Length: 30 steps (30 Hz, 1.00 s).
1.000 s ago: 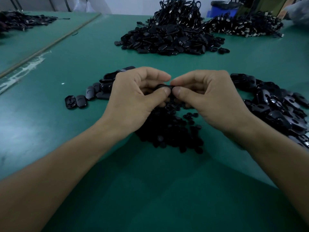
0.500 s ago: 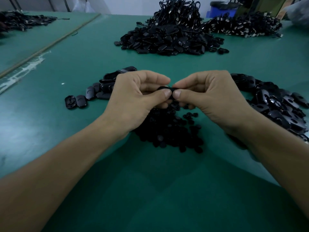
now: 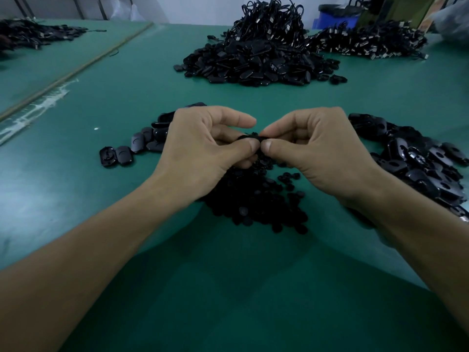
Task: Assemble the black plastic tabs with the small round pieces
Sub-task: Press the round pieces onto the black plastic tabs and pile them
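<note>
My left hand (image 3: 203, 151) and my right hand (image 3: 314, 151) meet over the middle of the green table, thumbs tip to tip. Between them they pinch one black plastic tab (image 3: 250, 136), mostly hidden by the fingers. Whether a round piece sits in it I cannot tell. Just below the hands lies a heap of small round black pieces (image 3: 256, 204). A row of black tabs (image 3: 127, 153) lies to the left of my left hand. A loose pile of black tabs (image 3: 421, 161) spreads out to the right of my right hand.
A large mound of black tabs (image 3: 253, 64) with looped cords on top sits at the far centre. More corded parts (image 3: 368, 43) lie far right, another dark pile (image 3: 33, 34) far left. A blue bin (image 3: 335, 17) stands behind. The green table (image 3: 228, 288) is bare near me.
Both hands have stayed together on the tab and have shifted only very slightly. The grip looks the same.
</note>
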Tool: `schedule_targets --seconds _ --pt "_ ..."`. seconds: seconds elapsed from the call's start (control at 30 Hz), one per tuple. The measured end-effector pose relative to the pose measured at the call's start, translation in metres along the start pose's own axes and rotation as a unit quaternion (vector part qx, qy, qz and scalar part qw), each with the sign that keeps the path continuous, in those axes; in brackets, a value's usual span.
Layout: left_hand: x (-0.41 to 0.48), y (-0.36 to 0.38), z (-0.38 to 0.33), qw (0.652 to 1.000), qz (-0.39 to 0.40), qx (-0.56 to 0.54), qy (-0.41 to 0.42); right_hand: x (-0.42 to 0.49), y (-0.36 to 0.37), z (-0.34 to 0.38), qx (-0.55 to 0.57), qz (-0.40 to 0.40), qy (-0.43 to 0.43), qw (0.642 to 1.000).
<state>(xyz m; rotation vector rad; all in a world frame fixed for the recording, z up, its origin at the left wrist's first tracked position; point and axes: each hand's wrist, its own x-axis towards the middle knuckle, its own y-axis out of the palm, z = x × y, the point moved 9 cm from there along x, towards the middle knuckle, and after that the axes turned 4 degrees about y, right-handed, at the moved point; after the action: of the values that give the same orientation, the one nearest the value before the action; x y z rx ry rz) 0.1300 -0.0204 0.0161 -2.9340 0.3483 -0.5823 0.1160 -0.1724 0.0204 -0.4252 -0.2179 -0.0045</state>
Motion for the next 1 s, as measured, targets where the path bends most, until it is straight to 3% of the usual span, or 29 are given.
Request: schedule_targets --seconds 0.47,0.7,0.77,0.83,0.9,1.0 --pt "0.005 -0.003 0.0 0.999 0.018 0.041 0.025 0.001 0.005 -0.001 0.039 0.013 0.022 0.999" --pt "0.006 -0.012 0.002 0.999 -0.018 0.04 0.032 0.005 0.005 0.003 0.019 0.002 0.0 1.0" --pt "0.007 -0.018 0.007 0.998 -0.044 0.047 0.027 0.011 -0.001 0.0 -0.049 -0.016 0.005 0.999" --pt "0.01 -0.032 0.01 0.993 -0.091 0.065 0.027 0.019 -0.009 -0.008 -0.221 -0.03 0.009 0.975" --pt "0.013 -0.049 0.011 0.985 -0.14 0.092 0.036 0.028 -0.021 -0.028 -0.415 -0.022 0.047 0.908" --pt "0.017 -0.068 0.014 0.971 -0.176 0.159 0.038 0.032 -0.039 -0.06 -0.523 -0.011 0.144 0.84"
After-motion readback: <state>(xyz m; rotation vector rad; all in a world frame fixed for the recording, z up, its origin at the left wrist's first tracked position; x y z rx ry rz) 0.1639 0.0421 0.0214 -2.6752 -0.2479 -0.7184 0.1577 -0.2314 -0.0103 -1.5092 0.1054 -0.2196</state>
